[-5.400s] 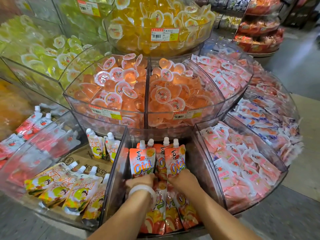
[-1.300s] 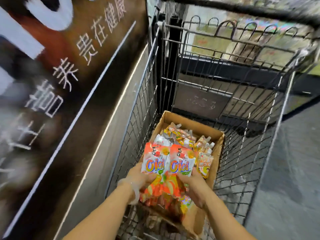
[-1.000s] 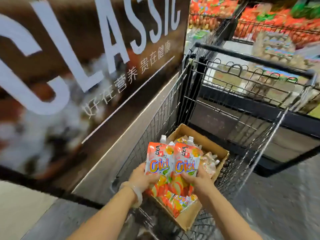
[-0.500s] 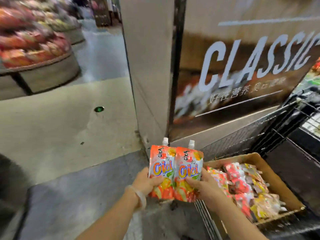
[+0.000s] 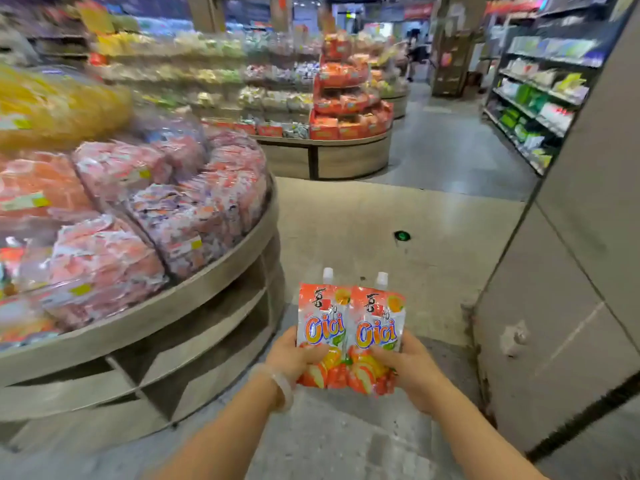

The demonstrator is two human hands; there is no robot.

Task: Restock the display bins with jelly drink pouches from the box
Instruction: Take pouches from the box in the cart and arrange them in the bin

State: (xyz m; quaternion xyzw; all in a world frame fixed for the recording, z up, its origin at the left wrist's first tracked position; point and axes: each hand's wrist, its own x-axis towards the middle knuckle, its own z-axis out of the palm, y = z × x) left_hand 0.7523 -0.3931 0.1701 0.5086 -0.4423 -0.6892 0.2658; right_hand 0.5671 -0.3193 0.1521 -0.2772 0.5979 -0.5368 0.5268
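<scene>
Two pouches (image 5: pixel 350 327) upright, left hand (image 5: pixel 294 358), right hand (image 5: pixel 405 367) gripping.

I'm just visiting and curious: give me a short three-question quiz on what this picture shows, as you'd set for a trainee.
1. True or false: each hand grips the lower part of a pouch, the left hand one and the right hand the other.
2. Where is the round display stand relative to the jelly drink pouches? A: to their left. B: to their right. C: directly behind them.
3. Fill in: the pouches are held with their white caps pointing ____.

Key
1. True: both hands hold the pair side by side over the floor.
2. A.
3. Up.
</scene>
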